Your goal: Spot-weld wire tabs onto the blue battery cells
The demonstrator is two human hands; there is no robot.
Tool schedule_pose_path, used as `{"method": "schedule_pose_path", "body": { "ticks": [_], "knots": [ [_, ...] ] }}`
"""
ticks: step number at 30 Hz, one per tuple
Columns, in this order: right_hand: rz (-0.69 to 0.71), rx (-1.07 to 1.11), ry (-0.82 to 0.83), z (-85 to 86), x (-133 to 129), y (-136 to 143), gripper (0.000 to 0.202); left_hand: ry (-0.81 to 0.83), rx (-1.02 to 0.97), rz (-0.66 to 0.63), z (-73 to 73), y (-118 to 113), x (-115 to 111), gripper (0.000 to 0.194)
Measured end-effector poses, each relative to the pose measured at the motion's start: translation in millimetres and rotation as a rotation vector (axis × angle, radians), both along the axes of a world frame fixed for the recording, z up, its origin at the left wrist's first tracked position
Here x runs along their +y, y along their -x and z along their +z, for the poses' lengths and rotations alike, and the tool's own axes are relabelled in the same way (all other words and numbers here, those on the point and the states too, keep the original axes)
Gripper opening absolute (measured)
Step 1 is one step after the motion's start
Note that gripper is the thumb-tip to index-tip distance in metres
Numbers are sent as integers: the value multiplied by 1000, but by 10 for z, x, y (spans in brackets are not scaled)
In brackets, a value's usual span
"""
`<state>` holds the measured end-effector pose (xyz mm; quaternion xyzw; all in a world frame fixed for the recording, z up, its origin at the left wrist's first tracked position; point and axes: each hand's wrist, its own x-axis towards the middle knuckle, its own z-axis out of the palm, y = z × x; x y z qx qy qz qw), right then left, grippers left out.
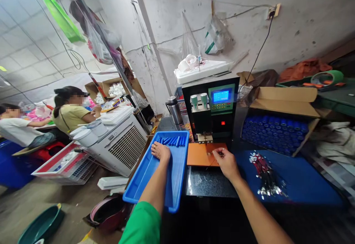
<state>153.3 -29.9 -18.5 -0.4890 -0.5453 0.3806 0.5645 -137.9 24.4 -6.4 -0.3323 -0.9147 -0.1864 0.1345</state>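
My left hand (160,151) is inside the blue tray (174,173), by a row of blue cylinders (177,141); its fingers reach down at the near left end of the row, and whether they hold one is hidden. Over the orange plate (198,155), my right hand (224,159) is pinched, with something thin and dark at the fingertips, too small to name. Behind the plate stands a black machine (202,122) with a lit blue display. A bundle of red and black wires (264,172) lies on the blue mat to the right.
An open carton (287,101) packed with blue cylinders stands at the right, behind the blue mat (310,181). A steel flask (174,110) stands left of the machine. Two people sit at a table on the far left, beyond an air cooler (124,144).
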Motion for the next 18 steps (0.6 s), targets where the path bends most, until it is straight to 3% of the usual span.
{"method": "schedule_pose_path", "body": {
  "ticks": [4,9,18],
  "knots": [
    [-7,-26,-12,5,3,4,51,-62,-6,37,-78,8,75,40],
    [-17,-39,-31,-17,18,15,46,-100,-50,50,-135,8,162,46],
    [-17,-80,-51,28,18,12,38,-197,-250,-5,7,165,133,28]
  ]
}}
